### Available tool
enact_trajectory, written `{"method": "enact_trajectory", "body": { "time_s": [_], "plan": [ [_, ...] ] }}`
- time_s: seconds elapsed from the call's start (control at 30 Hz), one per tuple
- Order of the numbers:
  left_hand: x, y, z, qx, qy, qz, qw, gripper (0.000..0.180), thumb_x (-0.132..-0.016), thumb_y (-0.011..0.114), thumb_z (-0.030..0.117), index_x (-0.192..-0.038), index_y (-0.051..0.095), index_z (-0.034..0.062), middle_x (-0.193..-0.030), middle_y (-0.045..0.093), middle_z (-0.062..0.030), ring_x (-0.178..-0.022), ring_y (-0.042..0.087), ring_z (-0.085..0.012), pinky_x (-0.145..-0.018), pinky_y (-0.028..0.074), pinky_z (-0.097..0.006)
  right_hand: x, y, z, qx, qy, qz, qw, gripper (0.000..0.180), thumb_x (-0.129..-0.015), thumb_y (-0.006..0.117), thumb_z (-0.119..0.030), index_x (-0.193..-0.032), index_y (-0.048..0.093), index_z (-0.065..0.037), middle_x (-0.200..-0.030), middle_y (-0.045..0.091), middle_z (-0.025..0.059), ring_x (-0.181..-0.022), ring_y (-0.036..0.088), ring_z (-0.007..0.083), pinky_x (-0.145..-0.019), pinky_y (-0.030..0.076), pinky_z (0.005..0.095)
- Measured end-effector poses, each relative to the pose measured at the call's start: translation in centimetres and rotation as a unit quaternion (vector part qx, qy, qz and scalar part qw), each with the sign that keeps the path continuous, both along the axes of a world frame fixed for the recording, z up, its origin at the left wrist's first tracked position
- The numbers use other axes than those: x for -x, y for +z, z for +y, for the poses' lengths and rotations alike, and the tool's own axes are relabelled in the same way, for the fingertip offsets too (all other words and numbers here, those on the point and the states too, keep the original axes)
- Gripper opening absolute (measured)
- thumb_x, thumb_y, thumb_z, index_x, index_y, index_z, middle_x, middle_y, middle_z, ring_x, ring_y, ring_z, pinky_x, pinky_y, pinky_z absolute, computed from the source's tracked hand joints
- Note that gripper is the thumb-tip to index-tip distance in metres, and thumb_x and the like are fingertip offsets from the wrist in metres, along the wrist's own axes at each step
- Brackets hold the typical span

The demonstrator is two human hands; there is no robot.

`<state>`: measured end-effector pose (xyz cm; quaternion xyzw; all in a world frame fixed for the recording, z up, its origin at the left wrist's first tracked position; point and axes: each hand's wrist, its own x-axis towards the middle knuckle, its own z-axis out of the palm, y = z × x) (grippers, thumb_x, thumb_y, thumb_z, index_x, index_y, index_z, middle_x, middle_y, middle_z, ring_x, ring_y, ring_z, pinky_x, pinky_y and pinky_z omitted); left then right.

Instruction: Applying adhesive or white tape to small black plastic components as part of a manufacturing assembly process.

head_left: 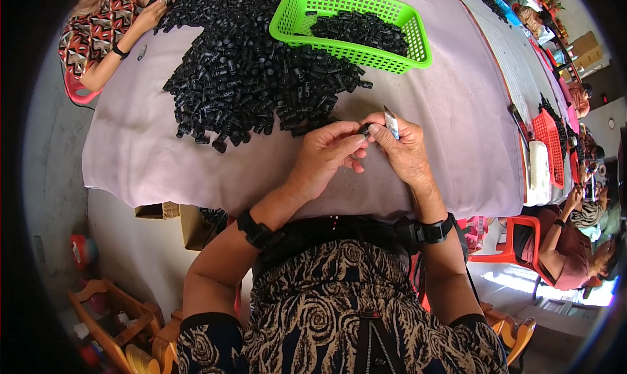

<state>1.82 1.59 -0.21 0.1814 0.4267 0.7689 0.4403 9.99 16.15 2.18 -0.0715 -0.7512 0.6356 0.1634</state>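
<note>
My left hand (326,153) pinches a small black plastic part (364,130) between thumb and fingertips, just above the cloth-covered table. Right beside it, my right hand (408,152) is closed around a small craft blade (391,122), its dark pointed tip sticking up past the fingers and its lower part wrapped in white and blue. The right thumb meets the black part, so both hands touch at it. Beyond my left hand spreads a large pile of similar black parts (241,80). The part's far side is hidden by my fingers.
A bright green basket (418,59) partly filled with black parts stands behind my hands. At the far left another person's arm (134,38) reaches to the pile. To the right are a red basket (548,145), a red chair (522,240) and people seated at another table.
</note>
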Motion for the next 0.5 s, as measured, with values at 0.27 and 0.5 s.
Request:
{"method": "enact_trajectory", "body": {
  "time_s": [0.27,0.5],
  "plan": [
    [-0.6,-0.6,0.2,0.06,0.117,0.3,0.945,0.021,-0.083,0.059,-0.002,-0.104,0.058,-0.0017,-0.086,0.06,-0.0049,-0.073,0.058,-0.0089,-0.061,0.05,-0.021,0.3,0.4,-1.0,-0.035,-0.011,0.023,0.999,0.008,-0.083,0.062,-0.004,-0.089,0.06,0.002,-0.072,0.058,-0.001,-0.069,0.053,0.0049,-0.062,0.046,0.0212],
    [-0.7,-0.5,0.3,0.083,0.204,0.473,0.853,0.024,-0.075,0.065,-0.005,-0.098,0.059,-0.0013,-0.08,0.06,-0.0056,-0.07,0.059,-0.0103,-0.06,0.048,-0.022,0.5,-0.5,-0.7,-0.062,-0.023,-0.007,0.998,0.007,-0.081,0.065,-0.005,-0.083,0.059,-0.001,-0.067,0.055,-0.0046,-0.064,0.045,0.0012,-0.056,0.04,0.0183]
  ]
}}
